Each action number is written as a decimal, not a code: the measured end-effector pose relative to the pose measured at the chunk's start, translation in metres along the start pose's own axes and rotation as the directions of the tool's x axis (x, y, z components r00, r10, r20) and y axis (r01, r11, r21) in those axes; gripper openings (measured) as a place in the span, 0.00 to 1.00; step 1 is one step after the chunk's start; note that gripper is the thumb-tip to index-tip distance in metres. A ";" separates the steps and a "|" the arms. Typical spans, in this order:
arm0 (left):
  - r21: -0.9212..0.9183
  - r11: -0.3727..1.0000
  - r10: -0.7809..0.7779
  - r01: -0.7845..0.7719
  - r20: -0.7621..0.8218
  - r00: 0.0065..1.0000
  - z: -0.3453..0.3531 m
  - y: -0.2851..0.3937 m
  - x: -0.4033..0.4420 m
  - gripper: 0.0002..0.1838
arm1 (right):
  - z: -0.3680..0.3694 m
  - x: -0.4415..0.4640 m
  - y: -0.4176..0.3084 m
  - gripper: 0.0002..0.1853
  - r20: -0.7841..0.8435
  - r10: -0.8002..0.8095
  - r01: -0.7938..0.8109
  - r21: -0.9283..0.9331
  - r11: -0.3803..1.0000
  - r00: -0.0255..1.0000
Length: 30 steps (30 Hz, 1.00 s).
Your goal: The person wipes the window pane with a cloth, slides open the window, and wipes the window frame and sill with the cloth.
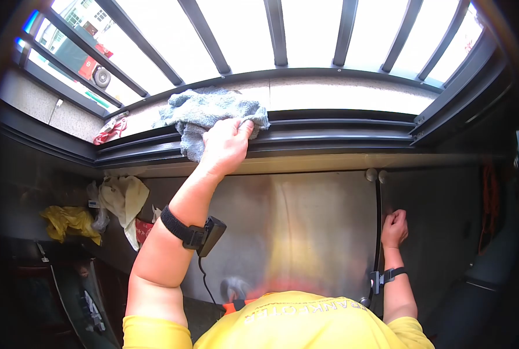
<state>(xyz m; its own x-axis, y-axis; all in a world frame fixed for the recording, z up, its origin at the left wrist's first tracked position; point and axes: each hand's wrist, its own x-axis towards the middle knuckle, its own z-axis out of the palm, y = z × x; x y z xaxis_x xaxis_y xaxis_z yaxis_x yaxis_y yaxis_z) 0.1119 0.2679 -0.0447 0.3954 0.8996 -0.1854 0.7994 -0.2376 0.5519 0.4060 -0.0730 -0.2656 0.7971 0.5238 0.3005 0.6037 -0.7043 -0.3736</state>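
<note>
A grey-blue cloth (204, 109) lies bunched over the dark window track (341, 131) and the pale sill behind it. My left hand (227, 143) presses on the cloth's lower right part, its fingers closed on the fabric. Off to the right, my right hand (395, 228) is curled above the metal surface, near the dark seam; whether anything is inside its fingers is hidden.
Dark bars (275, 35) stand beyond the sill. A red-and-white cloth (110, 131) rests at the track's left. A cream cloth (123, 198) and yellow bag (70, 222) sit lower left. The metal surface (323, 221) spans the middle.
</note>
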 end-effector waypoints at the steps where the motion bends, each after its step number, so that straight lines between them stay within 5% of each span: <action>1: -0.004 1.000 0.000 -0.001 -0.003 1.000 0.002 -0.005 0.003 0.17 | 0.000 0.000 0.000 0.03 0.002 0.007 -0.007 -0.002 1.000 1.000; 3: -0.416 0.907 0.051 -0.073 -0.063 0.997 0.004 -0.011 0.009 0.18 | -0.002 0.000 -0.001 0.03 -0.003 0.017 -0.017 -0.007 1.000 1.000; 5: -0.518 0.850 -0.063 0.092 0.074 0.995 -0.010 -0.003 0.004 0.21 | -0.003 0.000 -0.002 0.04 0.014 0.031 -0.031 0.001 1.000 0.999; 11: -0.674 0.735 0.004 0.077 0.118 0.993 -0.012 -0.020 0.023 0.17 | 0.000 -0.001 0.001 0.04 -0.001 0.036 -0.036 0.025 0.999 0.999; 15: -0.987 0.113 0.026 0.114 0.118 0.993 -0.020 -0.021 0.034 0.15 | -0.004 0.000 -0.004 0.03 0.005 0.034 -0.034 0.030 0.999 0.999; 17: -0.995 0.010 0.063 0.100 0.100 0.993 -0.035 -0.032 0.052 0.15 | -0.004 0.000 -0.002 0.03 0.005 0.033 -0.033 0.038 0.999 0.999; 19: -0.987 0.086 0.125 -0.134 -0.123 0.985 -0.066 -0.029 0.056 0.15 | -0.003 0.002 -0.001 0.03 0.009 0.030 -0.031 0.047 0.998 1.000; 21: -0.865 0.470 -0.089 -0.178 -0.247 0.965 -0.073 -0.021 0.070 0.17 | -0.004 0.000 -0.002 0.03 0.013 0.036 -0.036 0.033 0.999 0.999; 22: -0.169 0.979 0.030 -0.115 -0.438 0.899 -0.062 -0.057 0.101 0.19 | -0.005 -0.001 -0.001 0.03 0.009 0.034 -0.035 0.033 0.999 0.999; 23: -0.059 0.997 0.008 -0.043 -0.496 0.868 -0.060 -0.054 0.104 0.21 | -0.003 0.001 0.001 0.03 0.004 0.025 -0.026 0.041 0.999 1.000; 25: -0.693 0.702 -0.088 -0.162 -0.311 0.946 -0.078 -0.031 0.097 0.24 | 0.001 -0.003 -0.001 0.03 0.003 0.043 -0.043 0.052 0.998 0.999; 26: -0.470 0.870 0.038 -0.152 -0.243 0.969 -0.081 -0.052 0.110 0.27 | -0.001 -0.007 -0.001 0.02 0.000 0.034 -0.034 0.035 0.999 0.999; 27: -0.061 0.993 0.057 -0.101 -0.505 0.862 -0.074 -0.056 0.115 0.26 | -0.002 0.000 0.000 0.02 -0.016 0.009 -0.009 0.023 1.000 1.000; 29: -0.273 0.947 -0.015 -0.171 -0.566 0.824 -0.090 -0.048 0.103 0.25 | -0.003 0.003 -0.002 0.02 -0.009 0.012 -0.012 0.039 0.999 1.000; 30: -0.185 0.959 0.064 -0.215 -0.599 0.798 -0.095 -0.033 0.087 0.24 | -0.003 0.000 -0.002 0.02 0.003 0.022 -0.022 0.051 0.998 1.000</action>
<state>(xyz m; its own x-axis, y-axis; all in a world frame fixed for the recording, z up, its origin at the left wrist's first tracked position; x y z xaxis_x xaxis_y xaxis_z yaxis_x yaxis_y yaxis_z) 0.0769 0.3886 -0.0022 0.0956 0.9225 0.3740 0.5975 -0.3537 0.7197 0.4044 -0.0730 -0.2618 0.8104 0.5096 0.2892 0.5857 -0.6906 -0.4243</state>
